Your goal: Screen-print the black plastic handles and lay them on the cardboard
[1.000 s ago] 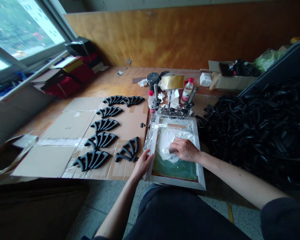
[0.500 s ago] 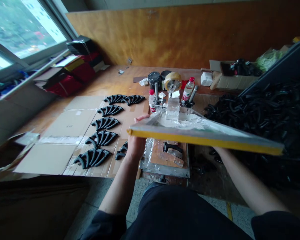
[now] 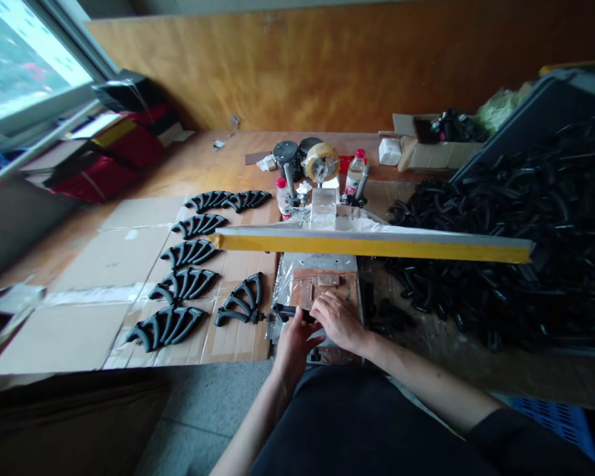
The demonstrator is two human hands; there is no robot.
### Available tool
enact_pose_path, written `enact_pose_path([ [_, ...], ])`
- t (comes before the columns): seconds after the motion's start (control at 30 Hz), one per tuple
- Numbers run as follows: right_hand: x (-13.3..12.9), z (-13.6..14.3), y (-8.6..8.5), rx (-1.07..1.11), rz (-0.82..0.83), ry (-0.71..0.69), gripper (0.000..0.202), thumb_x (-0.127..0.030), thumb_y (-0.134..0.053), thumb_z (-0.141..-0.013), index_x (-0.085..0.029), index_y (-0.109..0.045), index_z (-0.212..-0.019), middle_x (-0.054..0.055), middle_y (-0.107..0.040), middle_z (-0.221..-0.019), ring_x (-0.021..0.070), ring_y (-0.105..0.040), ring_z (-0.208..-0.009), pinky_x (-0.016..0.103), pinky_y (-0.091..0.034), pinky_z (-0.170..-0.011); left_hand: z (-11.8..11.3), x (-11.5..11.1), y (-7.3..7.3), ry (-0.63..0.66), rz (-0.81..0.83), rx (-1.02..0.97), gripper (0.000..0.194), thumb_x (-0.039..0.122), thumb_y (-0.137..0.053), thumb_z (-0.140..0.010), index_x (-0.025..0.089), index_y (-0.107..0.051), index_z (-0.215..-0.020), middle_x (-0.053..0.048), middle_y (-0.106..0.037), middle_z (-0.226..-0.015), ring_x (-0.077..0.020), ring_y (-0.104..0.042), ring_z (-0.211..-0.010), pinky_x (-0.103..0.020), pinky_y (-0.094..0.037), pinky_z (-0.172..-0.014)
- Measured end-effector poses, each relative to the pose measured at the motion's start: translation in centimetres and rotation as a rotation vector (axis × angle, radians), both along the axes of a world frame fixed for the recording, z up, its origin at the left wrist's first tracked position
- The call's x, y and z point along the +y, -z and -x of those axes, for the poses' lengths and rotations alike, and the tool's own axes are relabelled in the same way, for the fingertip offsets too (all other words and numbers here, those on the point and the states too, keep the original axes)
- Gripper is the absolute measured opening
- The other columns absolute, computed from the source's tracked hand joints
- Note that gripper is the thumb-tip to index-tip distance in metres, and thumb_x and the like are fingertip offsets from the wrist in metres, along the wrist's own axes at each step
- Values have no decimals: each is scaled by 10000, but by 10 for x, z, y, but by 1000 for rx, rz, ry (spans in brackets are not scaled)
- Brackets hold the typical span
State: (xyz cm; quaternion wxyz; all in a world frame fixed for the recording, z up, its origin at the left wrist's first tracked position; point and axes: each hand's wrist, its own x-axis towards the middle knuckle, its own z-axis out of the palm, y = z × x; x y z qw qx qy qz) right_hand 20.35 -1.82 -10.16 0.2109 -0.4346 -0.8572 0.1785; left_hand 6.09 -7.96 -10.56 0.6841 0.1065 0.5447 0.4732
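My left hand (image 3: 293, 344) is closed around a curved black plastic handle (image 3: 286, 311), thumb along its top. My right hand (image 3: 338, 322) has its fingers closed on the other end of the same piece, which they partly hide. Both hands are over the near part of a reddish-brown block (image 3: 300, 281) on a metal base plate (image 3: 311, 263). Beyond them a screen-printing frame (image 3: 377, 246), edged with yellow tape, is raised above the base and seen nearly edge-on. Left of my hands, a fan of black handles (image 3: 245, 297) lies on flattened cardboard (image 3: 129, 254).
A large heap of black handles (image 3: 506, 192) fills the right side, with a grey bin (image 3: 520, 125) behind it. Several more fanned groups (image 3: 168, 327) lie on the left cardboard. Bottles (image 3: 355, 173), a tape roll (image 3: 322, 162) and a black tin (image 3: 286, 158) stand behind the frame.
Both hands have let go of the frame and come down to the block. The black handle that lay on the block is now held. The view has shifted to the right.
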Motion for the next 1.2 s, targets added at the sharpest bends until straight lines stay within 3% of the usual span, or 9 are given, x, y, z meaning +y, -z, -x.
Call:
enact_pose_path([
  [0.2, 55, -95, 41, -324, 405, 500, 225, -233, -575, -854, -178, -575, -1072, 130, -692, -926, 250, -670, -832, 335, -476, -705, 116, -8, 45, -299, 192, 492, 406, 479, -352, -934, 154, -573, -830, -78, -700, -814, -104, -616, -557, -205, -469, -483],
  [0.37, 70, -116, 79, -301, 705, 510, 495, -202, -584, -780, -156, -484, -1263, 56, -680, -690, 181, -648, -550, 267, -484, -544, 171, -5, 82, -66, 392, 763, 473, 539, -382, -885, 190, -553, -616, -103, -616, -529, -185, -565, -471, -302, -495, -498],
  [0.5, 71, -127, 64, -152, 813, 611, 527, -181, -579, -730, -174, -518, -1254, 13, -657, -663, 142, -604, -457, 238, -480, -487, 183, 3, 79, 76, 403, 824, 456, 570, -469, -824, 200, -585, -583, -93, -560, -423, -240, -560, -442, -325, -451, -425],
  [0.63, 74, -146, 30, 53, 510, 546, 298, -145, -502, -758, -151, -685, -994, 97, -639, -1012, 114, -639, -603, 238, -526, -586, 184, 10, 59, 162, 366, 871, 458, 587, -529, -781, 159, -591, -630, -63, -540, -394, -184, -483, -352, -280, -395, -381],
  [0.73, 66, -124, 17, 257, 372, 316, 381, -148, -400, -843, -166, -681, -1101, 107, -563, -1171, 132, -651, -756, 272, -555, -682, 163, 34, 28, 137, 141, 877, 437, 577, -523, -799, 150, -595, -740, -11, -564, -461, -118, -477, -374, -218, -391, -417],
  [0.87, 45, -60, 26, 184, 147, -21, 468, -113, -349, -893, -197, -586, -1288, 97, -560, -1157, 185, -592, -1027, 346, -495, -932, 104, 83, -45, 9, -397, 798, 439, 575, -536, -818, 157, -619, -922, 23, -585, -540, -83, -496, -410, -179, -379, -432],
  [1.0, 31, -28, 43, -145, -20, -156, 533, -69, -396, -863, -176, -513, -1371, 132, -528, -1247, 231, -524, -1102, 373, -447, -973, 50, 111, -112, -86, -742, 609, 429, 544, -477, -874, 157, -628, -980, 23, -585, -550, -79, -494, -433, -182, -407, -458],
  [1.1, 25, -29, 45, -319, -71, -124, 544, -116, -451, -879, -239, -473, -1408, 127, -564, -1228, 246, -537, -1032, 386, -455, -909, 34, 111, -130, -76, -808, 508, 432, 523, -438, -899, 159, -639, -1016, 26, -567, -532, -90, -486, -430, -195, -403, -454],
  [1.2, 24, -41, 42, -268, -52, -41, 449, -192, -519, -899, -283, -536, -1338, 100, -598, -1188, 237, -550, -1044, 389, -456, -908, 39, 98, -123, -78, -777, 502, 469, 563, -427, -894, 172, -658, -1013, -8, -637, -659, -106, -549, -516, -212, -436, -503],
])
